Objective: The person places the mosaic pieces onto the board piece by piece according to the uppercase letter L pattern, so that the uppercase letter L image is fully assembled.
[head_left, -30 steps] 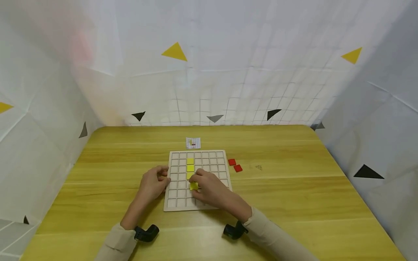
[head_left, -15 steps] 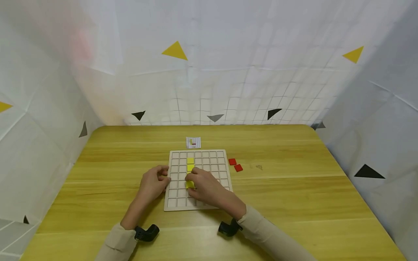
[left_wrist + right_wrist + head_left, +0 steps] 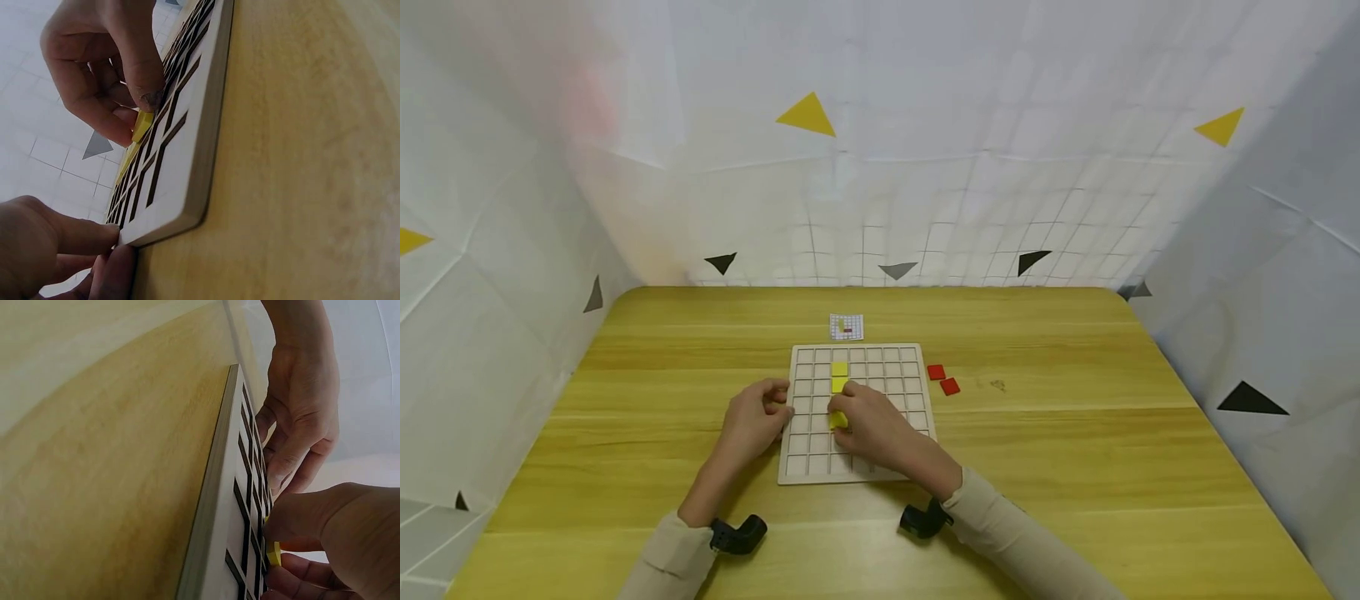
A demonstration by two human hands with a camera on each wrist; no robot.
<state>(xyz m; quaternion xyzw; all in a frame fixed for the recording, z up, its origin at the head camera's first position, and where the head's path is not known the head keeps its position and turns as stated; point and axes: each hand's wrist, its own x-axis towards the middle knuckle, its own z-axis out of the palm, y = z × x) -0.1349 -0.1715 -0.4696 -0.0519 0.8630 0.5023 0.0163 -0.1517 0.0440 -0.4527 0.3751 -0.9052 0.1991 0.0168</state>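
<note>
A pale wooden grid board (image 3: 801, 474) lies on the table, with yellow square tiles (image 3: 839, 369) in one column of its cells. Over that column, my right hand (image 3: 880, 432) pinches another yellow tile (image 3: 838, 421) between thumb and fingers. The left wrist view shows this held tile (image 3: 143, 127) tilted, its lower edge right at the grid. My left hand (image 3: 752, 418) holds the board's left edge, thumb and fingers at the rim; the left wrist view has these fingers (image 3: 87, 236) at the board's corner. The right hand partly covers the column's lower tiles.
Two red square tiles (image 3: 936, 372) (image 3: 950, 386) lie on the table just right of the board. Behind the board is a small printed card (image 3: 847, 327) with a grid pattern. White sheets with coloured triangles (image 3: 807, 114) surround the table.
My right hand has shifted slightly left with the yellow tile, bringing it in line with the yellow column. My left hand has stayed at the board's edge.
</note>
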